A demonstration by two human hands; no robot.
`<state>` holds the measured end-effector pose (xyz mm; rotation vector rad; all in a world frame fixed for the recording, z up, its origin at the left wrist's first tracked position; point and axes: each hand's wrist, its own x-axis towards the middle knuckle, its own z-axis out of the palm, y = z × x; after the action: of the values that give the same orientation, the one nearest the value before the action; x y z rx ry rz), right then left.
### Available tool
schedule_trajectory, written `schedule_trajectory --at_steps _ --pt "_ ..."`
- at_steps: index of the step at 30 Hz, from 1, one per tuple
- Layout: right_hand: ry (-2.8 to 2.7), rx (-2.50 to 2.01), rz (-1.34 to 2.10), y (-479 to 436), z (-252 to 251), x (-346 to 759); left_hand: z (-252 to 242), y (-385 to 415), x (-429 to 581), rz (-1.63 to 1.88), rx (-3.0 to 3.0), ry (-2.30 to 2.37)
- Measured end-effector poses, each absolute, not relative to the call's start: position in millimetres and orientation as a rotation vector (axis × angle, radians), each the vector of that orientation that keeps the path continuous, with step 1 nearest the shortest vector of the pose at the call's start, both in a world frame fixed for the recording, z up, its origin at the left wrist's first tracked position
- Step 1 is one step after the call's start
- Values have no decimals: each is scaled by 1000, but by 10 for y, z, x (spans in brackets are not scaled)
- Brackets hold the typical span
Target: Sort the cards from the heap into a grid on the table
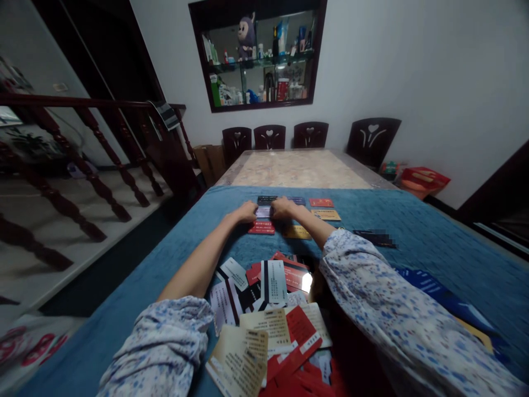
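Note:
Out over the blue cloth (182, 237), my left hand (247, 211) and my right hand (282, 208) face each other with fingers pinched at opposite ends of a pale lilac card (263, 212). Behind it lie a black card (266, 200) and a dark blue card (297, 201). A red card (262, 227) sits just in front, with a gold card (298, 232) to its right. Farther right are another red card (321, 202) and a yellow card (330, 214). Closer to me, a loose heap holds a grey striped card (273, 281), cream cards (243, 358) and red ones.
A dark flat item (374, 238) rests right of the laid-out cards. Blue packets (446, 300) lie beyond my right forearm. The bare marble-patterned tabletop (306, 168) shows past the cloth, with chairs (311, 135) at its far end. A wooden railing (91, 129) stands to the left.

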<state>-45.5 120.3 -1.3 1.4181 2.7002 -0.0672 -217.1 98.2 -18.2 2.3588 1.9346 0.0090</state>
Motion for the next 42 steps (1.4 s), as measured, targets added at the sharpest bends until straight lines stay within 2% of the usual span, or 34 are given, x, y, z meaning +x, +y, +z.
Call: schedule_trajectory --at_steps 14,25,37,42 --pt "2637 1440 -48 1253 -27 -563 -159 1011 -2153 -46 2292 1969" --pt "2682 1375 58 1194 -16 -459 -225 918 -2180 124 2351 1971" --pt "2740 1324 189 861 276 -43 -206 613 -2212 300 2387 2018" --pt "2787 1306 211 707 294 138 -234 473 -2215 475 2386 1971"
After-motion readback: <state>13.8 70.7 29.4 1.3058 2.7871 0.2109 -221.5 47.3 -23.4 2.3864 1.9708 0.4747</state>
